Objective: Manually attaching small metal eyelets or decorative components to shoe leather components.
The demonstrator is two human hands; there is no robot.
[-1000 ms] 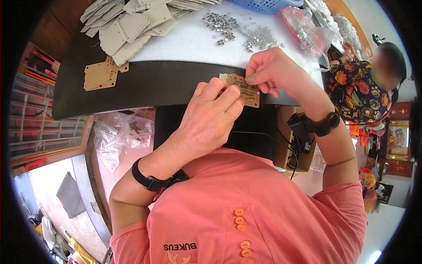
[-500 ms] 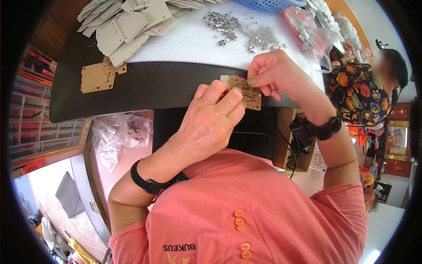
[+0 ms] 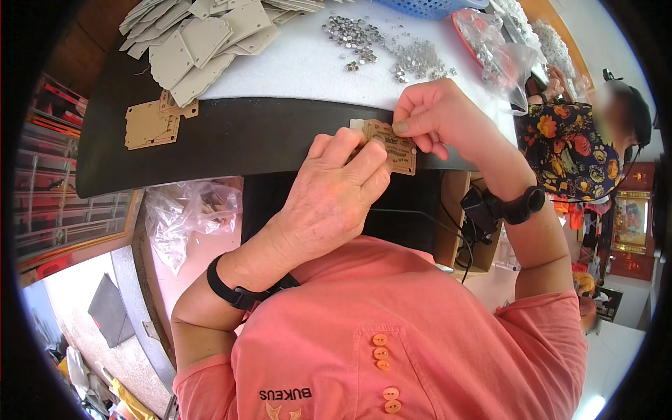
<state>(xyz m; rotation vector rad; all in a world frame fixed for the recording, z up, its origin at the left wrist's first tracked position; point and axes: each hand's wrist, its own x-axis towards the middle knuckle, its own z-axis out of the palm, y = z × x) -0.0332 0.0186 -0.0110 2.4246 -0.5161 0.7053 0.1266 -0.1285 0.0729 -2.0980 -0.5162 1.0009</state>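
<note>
A small brown printed card (image 3: 402, 157) lies at the front edge of the dark table, partly covered by my fingers. My left hand (image 3: 334, 190) is closed on its left side, fingers bent over it. At the card's upper right, the thumb and forefinger of my right hand (image 3: 439, 120) are pressed together; whatever they pinch there is too small to make out. A bit of white (image 3: 358, 124) shows at the card's top left corner. Further left on the table lie a few similar brown cards (image 3: 148, 127), overlapping.
Grey cards (image 3: 203, 45) are heaped at the back left. On a white mat (image 3: 294, 66) lie small shiny metal pieces (image 3: 357, 42) and clear pieces (image 3: 420, 59). Behind are a blue basket (image 3: 427, 7) and a plastic bag (image 3: 507, 63). A person (image 3: 574, 147) in a flowered top sits at right.
Both hands and the card stay almost in place. The cards and table at left appear slightly further left in the picture.
</note>
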